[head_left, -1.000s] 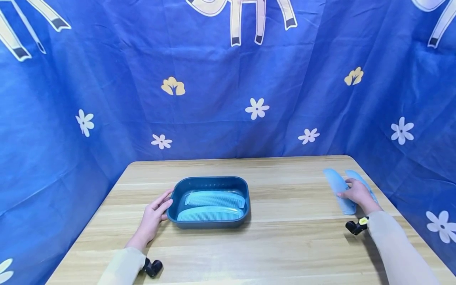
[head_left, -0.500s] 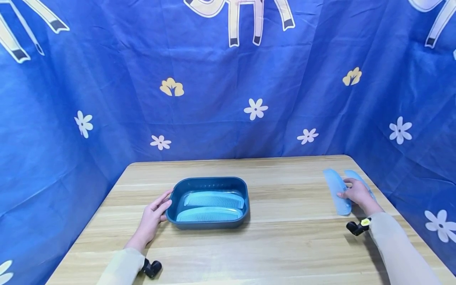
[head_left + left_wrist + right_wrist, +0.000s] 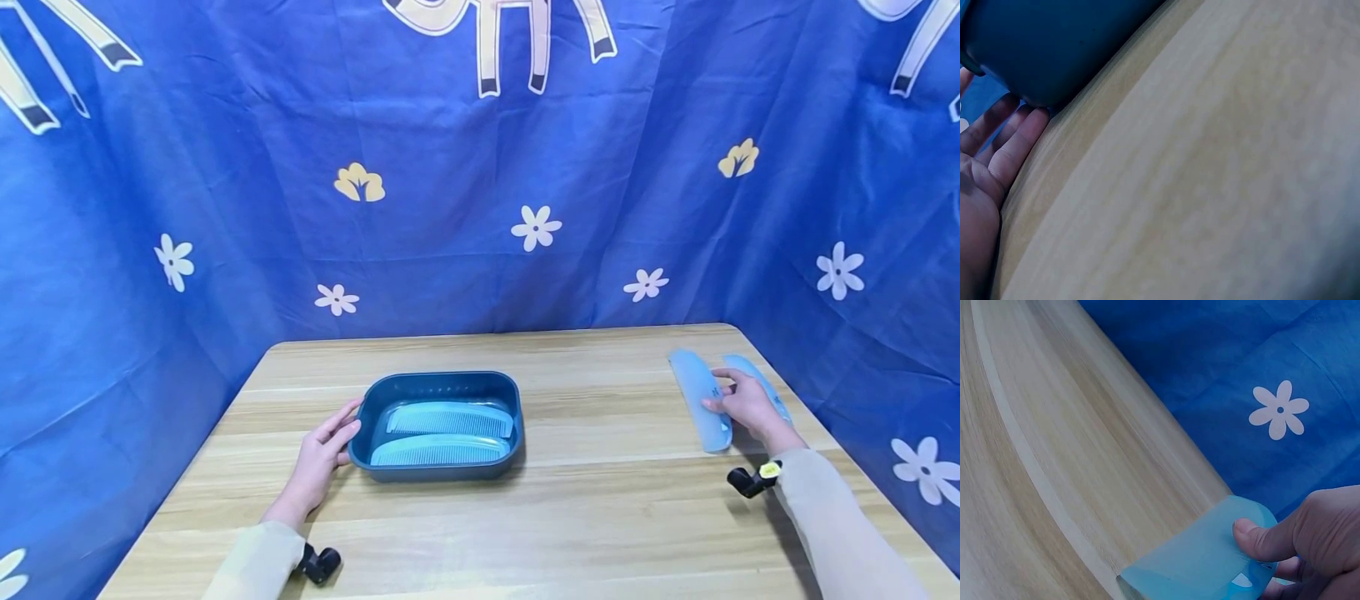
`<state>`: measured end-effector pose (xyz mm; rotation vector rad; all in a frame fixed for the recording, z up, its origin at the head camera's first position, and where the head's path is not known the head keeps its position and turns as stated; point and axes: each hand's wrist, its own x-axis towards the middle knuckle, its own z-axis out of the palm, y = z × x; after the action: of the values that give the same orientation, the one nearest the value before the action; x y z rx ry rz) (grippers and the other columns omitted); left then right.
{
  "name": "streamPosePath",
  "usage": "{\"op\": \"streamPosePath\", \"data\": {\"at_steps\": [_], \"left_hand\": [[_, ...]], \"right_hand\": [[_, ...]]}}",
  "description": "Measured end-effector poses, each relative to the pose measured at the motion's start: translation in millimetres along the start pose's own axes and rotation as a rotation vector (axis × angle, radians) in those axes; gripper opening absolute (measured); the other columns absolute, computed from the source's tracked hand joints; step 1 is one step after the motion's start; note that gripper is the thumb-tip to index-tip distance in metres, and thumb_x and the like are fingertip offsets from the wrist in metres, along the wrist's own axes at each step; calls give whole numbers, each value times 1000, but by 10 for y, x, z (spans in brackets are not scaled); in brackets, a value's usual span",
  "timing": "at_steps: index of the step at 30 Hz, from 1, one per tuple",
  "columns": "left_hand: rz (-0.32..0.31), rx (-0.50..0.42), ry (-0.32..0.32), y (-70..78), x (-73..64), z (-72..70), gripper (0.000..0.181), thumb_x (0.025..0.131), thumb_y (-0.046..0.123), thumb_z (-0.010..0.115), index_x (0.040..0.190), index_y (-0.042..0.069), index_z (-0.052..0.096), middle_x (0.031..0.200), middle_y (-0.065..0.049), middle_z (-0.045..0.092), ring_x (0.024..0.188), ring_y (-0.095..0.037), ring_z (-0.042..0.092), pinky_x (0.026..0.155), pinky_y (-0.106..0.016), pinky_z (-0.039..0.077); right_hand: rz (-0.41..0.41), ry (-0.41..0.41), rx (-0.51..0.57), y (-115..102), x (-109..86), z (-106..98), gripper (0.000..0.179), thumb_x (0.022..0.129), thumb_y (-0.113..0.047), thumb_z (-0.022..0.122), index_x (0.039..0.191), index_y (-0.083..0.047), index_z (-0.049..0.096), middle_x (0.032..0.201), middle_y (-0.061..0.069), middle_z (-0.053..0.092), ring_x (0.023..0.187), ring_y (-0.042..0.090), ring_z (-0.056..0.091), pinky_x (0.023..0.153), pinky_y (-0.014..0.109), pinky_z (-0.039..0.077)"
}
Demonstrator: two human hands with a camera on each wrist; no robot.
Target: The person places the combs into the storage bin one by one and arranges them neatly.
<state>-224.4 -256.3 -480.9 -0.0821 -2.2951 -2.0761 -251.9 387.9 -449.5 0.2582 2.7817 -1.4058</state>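
Note:
My right hand (image 3: pixel 750 408) pinches a light blue comb (image 3: pixel 696 396) near the table's right side. In the right wrist view the thumb (image 3: pixel 1263 540) lies on the comb's face (image 3: pixel 1191 562), with fingers behind it. Another blue comb (image 3: pixel 757 383) lies just beyond that hand, partly hidden by it. My left hand (image 3: pixel 315 467) touches the left side of a dark blue plastic basket (image 3: pixel 435 473) with extended fingers. Inside the basket lie two blue combs, a rear comb (image 3: pixel 450 417) and a front comb (image 3: pixel 442 450), side by side with teeth toward me.
A pale wooden table (image 3: pixel 585 533) carries everything. Blue patterned cloth (image 3: pixel 450 167) hangs behind the table and along both sides. Black wrist cameras sit by the left cuff (image 3: pixel 321 565) and the right cuff (image 3: pixel 746 482).
The held comb has shifted a little to the left with my right hand, away from the other comb on the right. My left hand and the basket stay in place.

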Motion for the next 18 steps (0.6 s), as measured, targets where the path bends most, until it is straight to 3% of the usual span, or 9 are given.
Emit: {"op": "streamPosePath", "data": {"at_steps": [5, 18], "left_hand": [[-5, 3, 2, 3, 2, 5, 53, 95, 33, 53, 142, 13, 39, 133, -20, 38, 96, -4, 58, 73, -26, 55], [-11, -2, 12, -16, 21, 5, 52, 96, 30, 52, 143, 12, 38, 131, -16, 40, 96, -5, 59, 72, -27, 55]], "right_hand": [[-33, 37, -1, -34, -5, 31, 70, 83, -3, 68, 139, 10, 27, 101, 23, 47, 83, 26, 52, 62, 28, 50], [-74, 45, 48, -166, -38, 97, 67, 88, -6, 63, 143, 4, 25, 106, 24, 48, 75, 21, 54, 54, 32, 51]]}}
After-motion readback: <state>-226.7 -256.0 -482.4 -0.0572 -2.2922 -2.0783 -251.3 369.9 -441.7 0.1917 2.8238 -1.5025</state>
